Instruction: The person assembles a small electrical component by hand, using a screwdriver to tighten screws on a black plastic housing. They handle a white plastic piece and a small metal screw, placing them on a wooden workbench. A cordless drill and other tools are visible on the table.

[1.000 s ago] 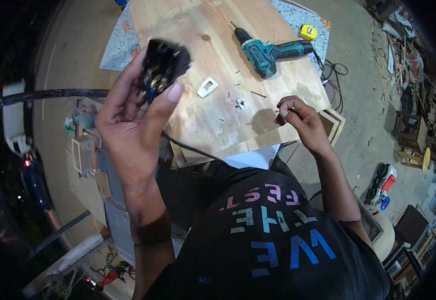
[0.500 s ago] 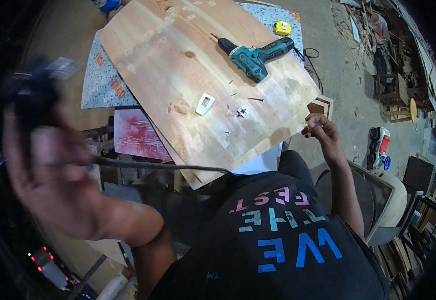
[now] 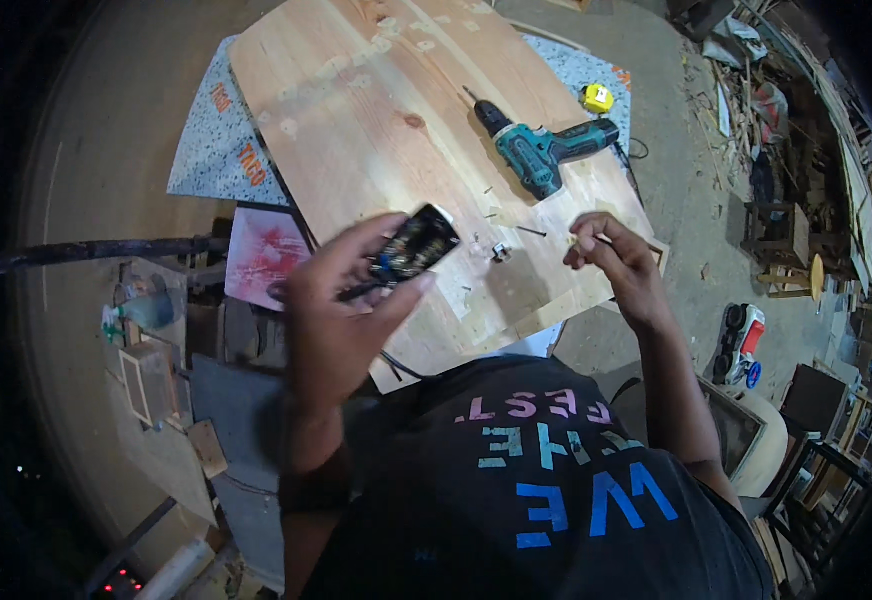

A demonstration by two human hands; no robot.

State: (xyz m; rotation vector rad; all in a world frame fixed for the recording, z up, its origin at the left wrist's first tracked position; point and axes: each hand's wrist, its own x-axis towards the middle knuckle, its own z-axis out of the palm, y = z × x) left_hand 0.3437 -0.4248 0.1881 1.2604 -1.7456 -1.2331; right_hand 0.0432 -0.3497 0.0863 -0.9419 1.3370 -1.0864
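My left hand point(image 3: 341, 300) is closed around a small black box-shaped device point(image 3: 416, 243), tilted over the wooden panel point(image 3: 356, 130). Its upper face looks speckled with gold; I cannot make out its kind. My right hand point(image 3: 616, 260) hovers near the panel's right edge, thumb and fingers pinched together; anything between them is too small to name. Between the hands lie a small metal piece point(image 3: 501, 253) and a dark screw point(image 3: 531, 231). Farther back, a teal and black cordless drill point(image 3: 531, 160) rests on the panel, its bit pointing to the far left.
A yellow tape measure point(image 3: 597, 98) sits on the speckled sheet beyond the drill. Under the panel's left side is a red-stained white board point(image 3: 266, 255). A toy vehicle point(image 3: 741, 343) stands on the floor at right, and scrap wood point(image 3: 806, 130) is heaped at far right.
My left hand has swung from the far left to over the panel, carrying the black device. It now covers where the white plate lay. My right hand stays pinched, slightly lower left.
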